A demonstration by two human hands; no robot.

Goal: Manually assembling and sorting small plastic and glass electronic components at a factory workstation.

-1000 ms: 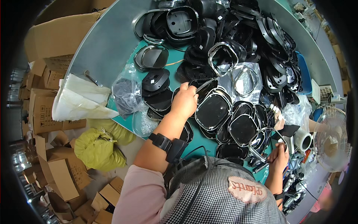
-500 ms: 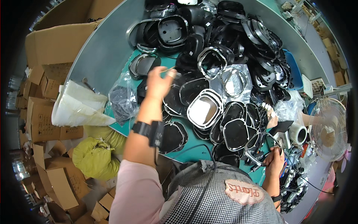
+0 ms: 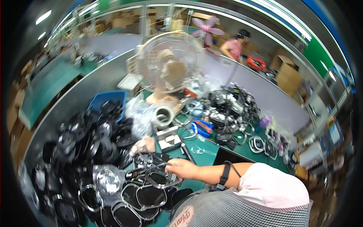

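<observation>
My right hand [image 3: 180, 169] is closed, its fingers pinched on a thin rounded frame ring [image 3: 166, 186] with a silvery edge. The ring hangs over a pile of black oval panels [image 3: 152, 196] with pale rims, and blur hides where the two touch. Beside the fingers lies a tangle of dark frames and cables [image 3: 145, 160]. A clear plastic bag [image 3: 107, 179] with a ring-shaped part rests left of the panels. My left hand is outside the picture.
A heap of black plastic shells [image 3: 73, 147] fills the left, beside a blue bin [image 3: 107, 99]. Ahead stand a tape roll [image 3: 163, 116], a fan [image 3: 170, 64] and a blue tray [image 3: 202, 128]. Cables and adapters [image 3: 230, 108] pile up at right. A person [image 3: 233, 47] is beyond the partition.
The view has swung to the right, bringing the fan and cable heap toward the middle. My left hand has left the picture. My right hand still holds the ring.
</observation>
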